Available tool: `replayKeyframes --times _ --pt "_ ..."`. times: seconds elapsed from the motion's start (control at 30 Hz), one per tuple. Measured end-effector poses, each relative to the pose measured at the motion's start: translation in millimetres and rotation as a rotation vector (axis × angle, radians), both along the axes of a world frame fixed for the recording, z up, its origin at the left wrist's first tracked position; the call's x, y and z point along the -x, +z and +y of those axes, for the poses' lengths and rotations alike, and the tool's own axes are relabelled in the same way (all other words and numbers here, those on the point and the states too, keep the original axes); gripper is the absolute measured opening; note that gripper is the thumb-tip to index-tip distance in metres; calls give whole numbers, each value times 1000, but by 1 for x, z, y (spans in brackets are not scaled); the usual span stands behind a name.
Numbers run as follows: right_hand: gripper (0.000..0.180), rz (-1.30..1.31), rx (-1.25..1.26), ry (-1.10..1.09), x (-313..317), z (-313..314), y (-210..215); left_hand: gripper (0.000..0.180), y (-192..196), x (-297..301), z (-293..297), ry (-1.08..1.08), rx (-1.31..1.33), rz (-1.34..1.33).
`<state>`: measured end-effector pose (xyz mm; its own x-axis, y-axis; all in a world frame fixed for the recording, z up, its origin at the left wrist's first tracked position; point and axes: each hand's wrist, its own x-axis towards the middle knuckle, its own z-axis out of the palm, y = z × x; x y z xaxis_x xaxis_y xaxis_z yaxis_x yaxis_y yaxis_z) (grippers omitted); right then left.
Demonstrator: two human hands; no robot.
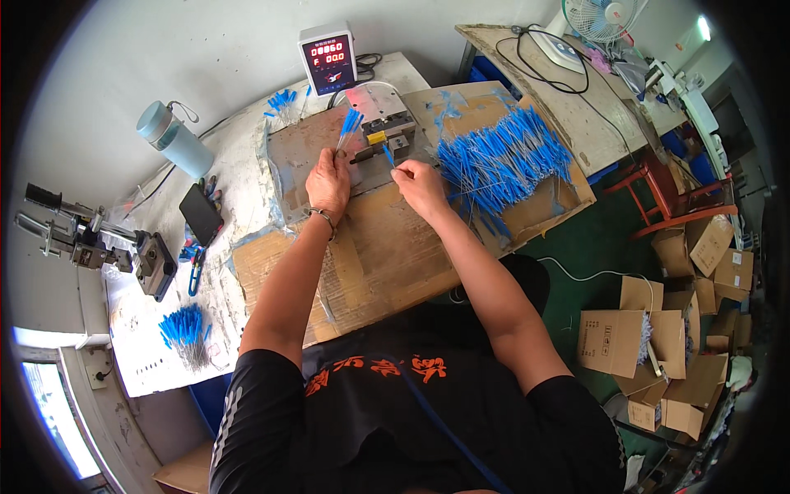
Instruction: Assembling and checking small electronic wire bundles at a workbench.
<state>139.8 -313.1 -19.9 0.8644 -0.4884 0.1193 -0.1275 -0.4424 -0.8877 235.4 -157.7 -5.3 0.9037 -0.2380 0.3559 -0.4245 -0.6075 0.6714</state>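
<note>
Head view looks down on a cardboard-covered bench (387, 247). Left hand (329, 183) is closed around a bunch of blue-tipped wires (350, 128), tips up, just beside a small metal fixture (387, 132). Right hand (418, 183) pinches a single blue wire (388, 155) between fingertips, its end at the fixture. A big heap of blue wires (502, 160) lies right of the hands. Behind the fixture stands a digital meter (327, 58). A pale bottle (174, 138), a phone (202, 214) and another wire bundle (185, 329) lie to the left.

Head view, single: looks steeply down from above onto cardboard-covered workbench (387, 255), close range, fisheye-curved edges, forearms entering from below.
</note>
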Motion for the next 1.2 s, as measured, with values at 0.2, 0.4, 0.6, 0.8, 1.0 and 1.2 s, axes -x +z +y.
replayKeyframes --times 0.2,0.4,0.6,0.8,1.0,1.2 --pt "19 -3 -27 2 -5 -3 4 20 1 -1 -2 4 1 -3" --pt "19 -10 -33 -6 -6 -4 1 18 3 0 -2 -13 12 -6" --pt "19 -2 4 -12 -5 -2 0 18 3 4 -2 -19 -22 -38" --pt "23 -7 67 -52 2 1 9 18 0 4 -7 -63 -139 -78" --pt "12 -49 495 -232 58 -23 43 18 4 -2 -2 -99 -244 -108" --pt "11 285 767 -371 84 -63 47 17 4 2 -15 -134 -317 -112"
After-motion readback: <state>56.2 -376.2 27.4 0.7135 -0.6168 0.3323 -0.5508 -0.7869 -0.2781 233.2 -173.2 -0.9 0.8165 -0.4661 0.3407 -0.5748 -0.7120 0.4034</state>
